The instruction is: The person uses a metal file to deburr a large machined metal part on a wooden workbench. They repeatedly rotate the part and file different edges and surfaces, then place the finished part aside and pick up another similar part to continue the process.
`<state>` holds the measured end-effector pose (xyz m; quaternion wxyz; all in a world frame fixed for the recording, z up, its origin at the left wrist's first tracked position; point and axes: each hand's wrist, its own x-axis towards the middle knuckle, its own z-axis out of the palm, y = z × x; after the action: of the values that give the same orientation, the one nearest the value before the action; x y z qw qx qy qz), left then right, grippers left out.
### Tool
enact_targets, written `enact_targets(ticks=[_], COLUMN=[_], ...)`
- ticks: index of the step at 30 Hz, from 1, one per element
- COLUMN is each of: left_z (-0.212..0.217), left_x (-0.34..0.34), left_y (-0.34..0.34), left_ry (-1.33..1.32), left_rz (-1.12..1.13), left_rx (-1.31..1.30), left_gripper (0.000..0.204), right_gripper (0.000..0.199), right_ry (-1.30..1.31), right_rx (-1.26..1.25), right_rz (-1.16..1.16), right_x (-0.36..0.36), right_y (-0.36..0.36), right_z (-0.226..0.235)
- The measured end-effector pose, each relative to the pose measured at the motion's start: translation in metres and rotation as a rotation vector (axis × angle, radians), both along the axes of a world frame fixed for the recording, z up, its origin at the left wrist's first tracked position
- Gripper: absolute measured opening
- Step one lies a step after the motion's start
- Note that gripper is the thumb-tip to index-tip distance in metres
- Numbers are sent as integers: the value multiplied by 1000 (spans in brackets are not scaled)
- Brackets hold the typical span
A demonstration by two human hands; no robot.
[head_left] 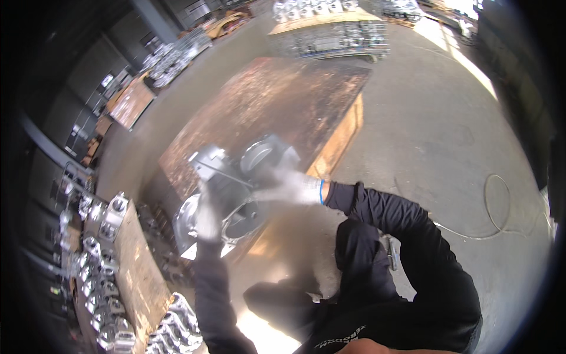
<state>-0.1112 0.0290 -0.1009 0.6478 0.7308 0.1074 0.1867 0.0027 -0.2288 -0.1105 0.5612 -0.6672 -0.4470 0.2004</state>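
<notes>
A large silver-grey metal casting (243, 217) with round openings lies at the near end of a worn brown tabletop. My left hand (207, 217), in a white glove, is against the left part of the casting; motion blur hides how its fingers lie. From the right, my right hand (289, 186) reaches over the casting in a white glove with a blue cuff. It is closed on a thin dark rod-like tool (224, 171) that slants up and left across the casting. The tool's exact kind is too blurred to tell.
The brown table (265, 88) stretches away ahead. At the left, shiny metal castings (97, 283) stand in rows beside a wooden board (138, 262). A loaded pallet stack (330, 38) stands beyond the table. A looped cable (495, 206) lies on the floor at right.
</notes>
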Motion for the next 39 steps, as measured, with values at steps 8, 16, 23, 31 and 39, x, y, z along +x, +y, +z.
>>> enact_targets(ticks=[8,16,23,31,39], left_z=[74,71,21,-12,-3], left_x=[69,121,158,194,163], left_y=[-23,1,-10,-39,-56], left_ry=[-241,545,719,654,405], left_rz=[88,-115,-296,-168,-381], left_rx=[-431,1319,1373,1266,1404], left_gripper=[33,48,40,39,32], right_gripper=[48,57,46,53,52], right_ry=[-419,-580,-445,-184,-110], right_rx=[37,-491,-486,-351,-275], right_rz=[-506,-489,-441,-637,-620], right_x=[54,201,198,170,163], right_y=[52,100,85,65,60], right_z=[-23,-61,-81,-80,-69])
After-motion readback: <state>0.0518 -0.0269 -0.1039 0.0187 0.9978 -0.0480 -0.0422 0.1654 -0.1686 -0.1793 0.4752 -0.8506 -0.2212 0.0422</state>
